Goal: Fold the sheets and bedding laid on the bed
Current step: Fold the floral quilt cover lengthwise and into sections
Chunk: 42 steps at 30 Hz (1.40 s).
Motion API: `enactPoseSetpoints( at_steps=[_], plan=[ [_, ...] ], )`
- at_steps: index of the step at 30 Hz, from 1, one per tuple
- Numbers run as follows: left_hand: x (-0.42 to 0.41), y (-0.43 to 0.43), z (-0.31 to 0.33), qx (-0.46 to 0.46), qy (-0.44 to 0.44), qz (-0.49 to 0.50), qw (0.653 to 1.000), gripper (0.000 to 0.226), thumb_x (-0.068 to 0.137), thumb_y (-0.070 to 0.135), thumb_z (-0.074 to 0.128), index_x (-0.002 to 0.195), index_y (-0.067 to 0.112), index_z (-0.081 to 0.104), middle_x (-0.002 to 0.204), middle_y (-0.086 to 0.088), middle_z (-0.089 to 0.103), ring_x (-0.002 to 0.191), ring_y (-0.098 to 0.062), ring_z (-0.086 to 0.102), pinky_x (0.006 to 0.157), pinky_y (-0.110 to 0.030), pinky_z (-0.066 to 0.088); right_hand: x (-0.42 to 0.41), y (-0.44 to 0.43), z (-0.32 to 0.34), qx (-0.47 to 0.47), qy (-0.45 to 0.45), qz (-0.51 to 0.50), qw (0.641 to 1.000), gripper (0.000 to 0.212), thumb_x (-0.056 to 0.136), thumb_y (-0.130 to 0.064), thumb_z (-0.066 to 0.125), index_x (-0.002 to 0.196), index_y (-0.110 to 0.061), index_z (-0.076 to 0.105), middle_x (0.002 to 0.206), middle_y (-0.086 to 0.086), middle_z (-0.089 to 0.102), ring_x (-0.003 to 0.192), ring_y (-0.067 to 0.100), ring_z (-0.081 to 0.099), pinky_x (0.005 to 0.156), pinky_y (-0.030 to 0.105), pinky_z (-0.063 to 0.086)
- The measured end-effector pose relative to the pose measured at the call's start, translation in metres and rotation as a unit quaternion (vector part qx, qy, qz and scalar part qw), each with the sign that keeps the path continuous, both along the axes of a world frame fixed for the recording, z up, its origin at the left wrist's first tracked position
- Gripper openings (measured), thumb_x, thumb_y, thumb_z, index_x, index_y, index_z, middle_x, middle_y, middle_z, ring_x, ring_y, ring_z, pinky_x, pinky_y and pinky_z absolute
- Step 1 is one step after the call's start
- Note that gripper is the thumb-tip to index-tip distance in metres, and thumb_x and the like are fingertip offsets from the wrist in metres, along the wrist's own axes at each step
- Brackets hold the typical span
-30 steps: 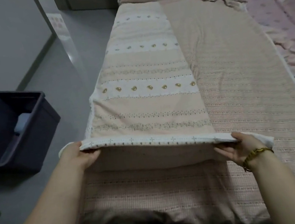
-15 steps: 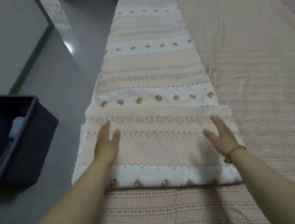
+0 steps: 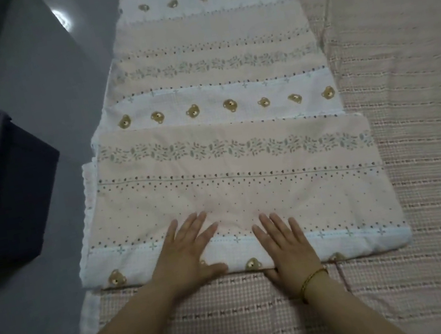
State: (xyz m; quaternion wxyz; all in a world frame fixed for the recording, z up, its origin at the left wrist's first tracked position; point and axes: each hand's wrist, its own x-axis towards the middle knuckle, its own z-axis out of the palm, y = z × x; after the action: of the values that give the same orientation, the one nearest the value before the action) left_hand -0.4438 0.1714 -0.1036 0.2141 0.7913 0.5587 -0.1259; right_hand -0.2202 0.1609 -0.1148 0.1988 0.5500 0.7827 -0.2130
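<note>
A long peach and white patterned sheet (image 3: 213,60) with rows of brown bear heads lies lengthwise along the left side of the bed. Its near end is folded over on itself into a flap (image 3: 239,181). My left hand (image 3: 190,255) lies flat with fingers spread on the flap's near edge. Beside it, my right hand (image 3: 286,243), with a gold bracelet at the wrist, presses flat on the same edge. Neither hand grips the cloth.
A pink checked bed cover (image 3: 422,162) lies under the sheet and stretches to the right. A dark blue plastic bin (image 3: 9,184) stands on the grey floor (image 3: 47,79) to the left of the bed.
The near end of the sheet, held up a second ago, has been laid over onto itself. Both hands let go and slid back toward me and together along the flap's near edge.
</note>
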Motion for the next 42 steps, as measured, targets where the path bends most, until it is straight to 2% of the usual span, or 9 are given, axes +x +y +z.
enactPoseSetpoints(
  at_steps=[3,7,11,22,26,30,34,38,42],
  plan=[
    [-0.02,0.017,0.016,0.05,-0.024,0.251,0.966,0.084,0.082,0.075,0.006,0.149,0.024,0.013,0.157,-0.003,-0.005,0.145,-0.017,-0.005,0.111,-0.028,-0.013,0.012,-0.001,0.003,0.0,-0.003,0.031,1.0,0.062,0.081,-0.057,0.028,0.126,-0.016,0.041,0.126,0.008,0.06,0.12,0.023,0.037,0.114,0.036,-0.001],
    [-0.083,0.047,0.011,0.074,-0.118,0.584,0.8,0.07,0.088,0.043,0.053,0.144,0.011,0.026,0.147,-0.018,0.03,0.132,-0.036,0.033,0.11,-0.049,0.026,0.003,0.023,0.023,0.035,0.04,-0.025,0.998,0.086,0.086,-0.069,-0.002,0.136,-0.013,0.041,0.141,0.01,0.045,0.133,0.028,0.038,0.114,0.033,0.009],
    [-0.102,0.055,0.002,0.074,-0.13,0.593,0.791,0.05,0.09,0.037,0.053,0.131,0.008,0.045,0.128,-0.019,0.052,0.112,-0.037,0.051,0.096,-0.045,0.043,-0.024,0.101,0.041,0.088,0.079,-0.092,0.989,0.057,0.098,-0.041,0.025,0.149,-0.019,0.011,0.157,-0.001,0.001,0.145,0.016,0.0,0.116,0.033,-0.006],
    [-0.1,0.04,0.002,0.24,-0.179,0.615,0.729,0.029,0.095,0.02,0.049,0.107,-0.004,0.06,0.111,-0.02,0.053,0.101,-0.032,0.049,0.081,-0.028,0.035,-0.112,0.209,0.022,0.15,0.031,-0.021,0.988,0.031,0.098,-0.025,0.035,0.117,-0.009,0.054,0.119,0.011,0.053,0.114,0.028,0.043,0.097,0.035,0.025],
    [-0.098,0.038,-0.003,0.207,-0.129,0.628,0.739,0.03,0.096,0.021,0.047,0.11,-0.002,0.06,0.117,-0.023,0.053,0.112,-0.037,0.043,0.1,-0.04,0.027,-0.112,0.193,0.02,0.191,0.083,-0.053,0.977,0.03,0.098,-0.023,0.036,0.121,-0.009,0.051,0.127,0.009,0.048,0.121,0.025,0.038,0.105,0.031,0.014],
    [-0.096,0.035,-0.001,0.145,-0.042,0.617,0.773,0.043,0.097,0.023,0.041,0.137,0.008,0.04,0.144,-0.018,0.033,0.134,-0.033,0.025,0.113,-0.041,0.006,-0.11,0.156,0.02,0.144,0.052,-0.065,0.986,0.058,0.099,-0.032,0.028,0.149,-0.019,0.001,0.157,0.006,-0.008,0.144,0.024,-0.009,0.113,0.04,-0.014],
    [-0.077,0.006,-0.001,0.179,-0.068,0.328,0.925,0.046,0.099,0.034,0.027,0.136,0.009,0.039,0.142,-0.02,0.041,0.131,-0.03,0.03,0.114,-0.029,-0.006,-0.075,0.086,0.01,0.063,0.017,-0.058,0.996,0.064,0.092,-0.051,0.0,0.148,-0.021,-0.011,0.153,0.003,-0.024,0.138,0.016,-0.026,0.109,0.036,-0.022],
    [-0.049,-0.043,-0.012,0.098,-0.018,0.097,0.99,0.057,0.098,0.048,0.005,0.127,0.016,0.042,0.126,-0.015,0.059,0.121,-0.024,0.036,0.113,-0.032,0.001,-0.03,0.019,0.006,0.047,0.03,-0.053,0.997,0.083,0.091,-0.051,-0.015,0.139,-0.01,0.039,0.146,0.012,0.034,0.138,0.03,0.026,0.112,0.032,-0.005],
    [-0.02,-0.059,0.007,0.131,-0.119,0.31,0.934,0.04,0.094,0.031,0.042,0.116,0.005,0.062,0.124,-0.016,0.06,0.118,-0.028,0.044,0.103,-0.036,0.027,0.003,-0.033,0.021,0.128,0.191,-0.265,0.936,0.034,0.097,-0.02,0.04,0.122,-0.005,0.057,0.131,0.009,0.055,0.121,0.026,0.049,0.108,0.025,0.025]
  ],
)
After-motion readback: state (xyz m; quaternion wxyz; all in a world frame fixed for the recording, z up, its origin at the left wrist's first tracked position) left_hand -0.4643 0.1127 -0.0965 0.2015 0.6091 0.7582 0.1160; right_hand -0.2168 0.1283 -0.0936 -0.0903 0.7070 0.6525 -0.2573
